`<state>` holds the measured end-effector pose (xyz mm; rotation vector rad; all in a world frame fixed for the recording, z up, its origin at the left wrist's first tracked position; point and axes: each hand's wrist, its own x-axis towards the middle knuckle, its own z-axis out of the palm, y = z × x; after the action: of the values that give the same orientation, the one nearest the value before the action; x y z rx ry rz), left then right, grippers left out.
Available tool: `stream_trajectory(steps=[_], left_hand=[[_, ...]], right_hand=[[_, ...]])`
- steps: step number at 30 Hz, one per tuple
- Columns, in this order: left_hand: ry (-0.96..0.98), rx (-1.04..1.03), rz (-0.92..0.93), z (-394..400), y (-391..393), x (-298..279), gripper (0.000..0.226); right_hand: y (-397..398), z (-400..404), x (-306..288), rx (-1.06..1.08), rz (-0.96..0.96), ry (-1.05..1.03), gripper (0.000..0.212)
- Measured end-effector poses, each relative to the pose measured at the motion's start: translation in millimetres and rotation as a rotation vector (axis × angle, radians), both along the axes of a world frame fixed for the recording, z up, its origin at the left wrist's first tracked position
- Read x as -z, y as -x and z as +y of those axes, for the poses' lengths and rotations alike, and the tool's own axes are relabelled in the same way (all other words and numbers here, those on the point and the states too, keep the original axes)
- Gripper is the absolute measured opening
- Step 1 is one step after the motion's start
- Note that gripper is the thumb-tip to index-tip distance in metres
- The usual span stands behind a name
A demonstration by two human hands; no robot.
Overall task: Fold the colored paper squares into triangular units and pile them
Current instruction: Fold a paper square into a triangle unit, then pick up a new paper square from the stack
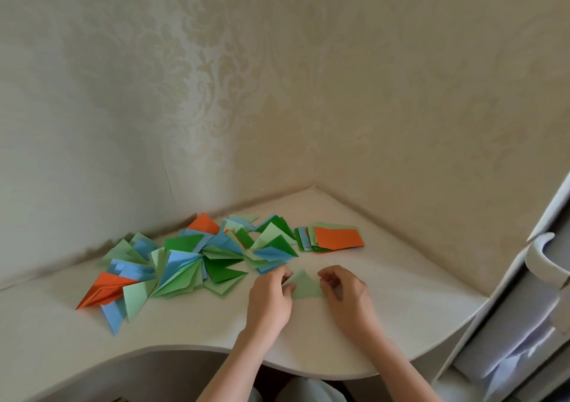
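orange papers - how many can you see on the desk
3: an orange folded unit at the pile's near-left end, another orange piece at the pile's back by the wall, and an orange sheet topping the unfolded stack on the right. More may be hidden underneath.

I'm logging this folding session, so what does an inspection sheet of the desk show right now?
Surface: white corner desk, curved front edge.
Job's things: light green triangle between both hands; pile of folded units at left; stack of unfolded sheets, orange on top, behind.
Clutter: nothing seen.
Hands: left hand and right hand pinch the triangle's corners.
Cables: nothing seen.
Surroundings: patterned wallpaper; white cabinet at right.
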<state>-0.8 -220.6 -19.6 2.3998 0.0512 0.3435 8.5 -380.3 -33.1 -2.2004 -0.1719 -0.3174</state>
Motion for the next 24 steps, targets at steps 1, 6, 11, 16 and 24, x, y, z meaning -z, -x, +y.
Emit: stream_trajectory(steps=[1, 6, 11, 16, 24], left_hand=[[0.016, 0.008, -0.036, 5, 0, -2, 0.008], [0.016, 0.005, -0.271, 44, -7, -21, 0.005], [-0.026, -0.040, -0.348, 84, -25, -33, 0.008], [-0.057, 0.028, -0.288, 102, -40, -30, 0.011], [-0.117, 0.150, -0.200, 112, -39, -16, 0.022]], right_hand=[[-1, 0, -1, 0.016, 0.014, -0.052, 0.015], [-9, -3, -8, 0.105, -0.048, -0.208, 0.018], [-31, -14, -16, 0.168, -0.167, -0.032, 0.019], [-62, -25, -24, 0.109, -0.116, 0.277, 0.039], [-80, -24, -10, 0.059, -0.006, 0.419, 0.051]])
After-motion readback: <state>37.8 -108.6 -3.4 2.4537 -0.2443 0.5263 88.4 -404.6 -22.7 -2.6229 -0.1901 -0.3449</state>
